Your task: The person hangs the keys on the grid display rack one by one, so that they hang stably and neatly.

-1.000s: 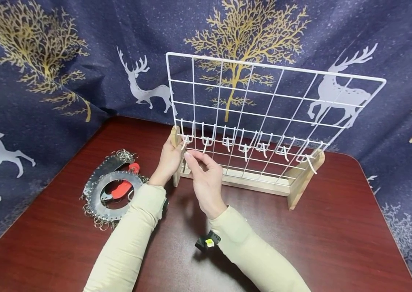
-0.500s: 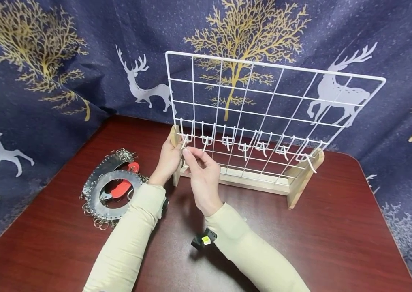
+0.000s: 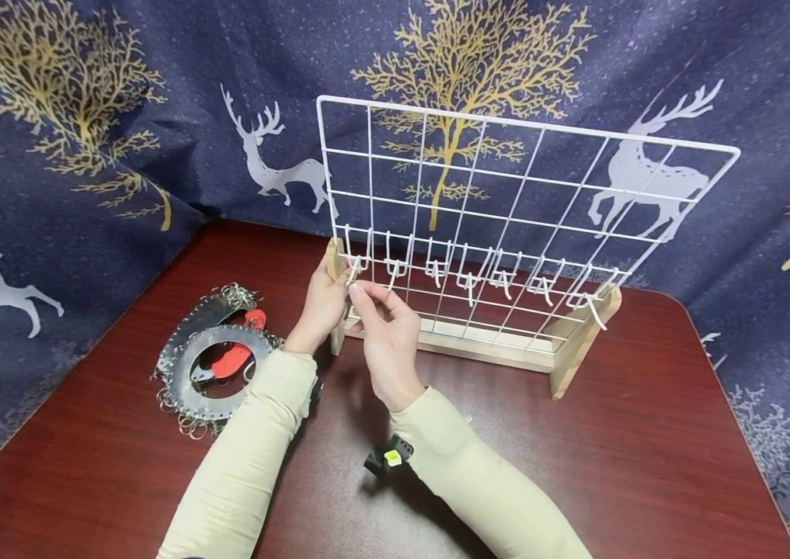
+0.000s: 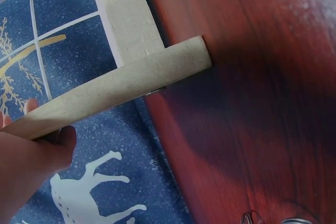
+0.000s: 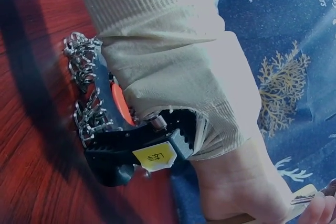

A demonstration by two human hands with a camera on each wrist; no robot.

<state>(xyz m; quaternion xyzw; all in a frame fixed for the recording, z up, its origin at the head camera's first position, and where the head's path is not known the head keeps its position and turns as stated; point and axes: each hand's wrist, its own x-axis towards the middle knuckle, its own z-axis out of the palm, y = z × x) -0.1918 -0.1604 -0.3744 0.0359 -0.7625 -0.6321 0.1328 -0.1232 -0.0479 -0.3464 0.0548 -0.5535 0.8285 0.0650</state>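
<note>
A white wire grid rack (image 3: 527, 178) stands on a wooden base, with wooden posts at both ends. My left hand (image 3: 325, 303) grips the left wooden post (image 3: 334, 260); in the left wrist view, fingers and thumb lie around this wooden bar (image 4: 126, 85). My right hand (image 3: 392, 334) is raised beside it, thumb and forefinger pinching a small metal piece (image 3: 350, 284) against the post, just below the leftmost white hook (image 3: 358, 262). Its exact kind is too small to tell. Right fingertips (image 5: 315, 211) barely show at the right wrist view's corner.
Several white hooks (image 3: 468, 283) hang in a row along the grid's lower part. Left of my left forearm lie flat grey plates (image 3: 188, 380) edged with small metal rings, and a red-handled item (image 3: 231, 362). A patterned blue curtain (image 3: 262, 46) backs the dark red table (image 3: 646, 435).
My right hand has shifted slightly left and up towards the left post, its fingertips now at the small metal piece. My left hand keeps its hold.
</note>
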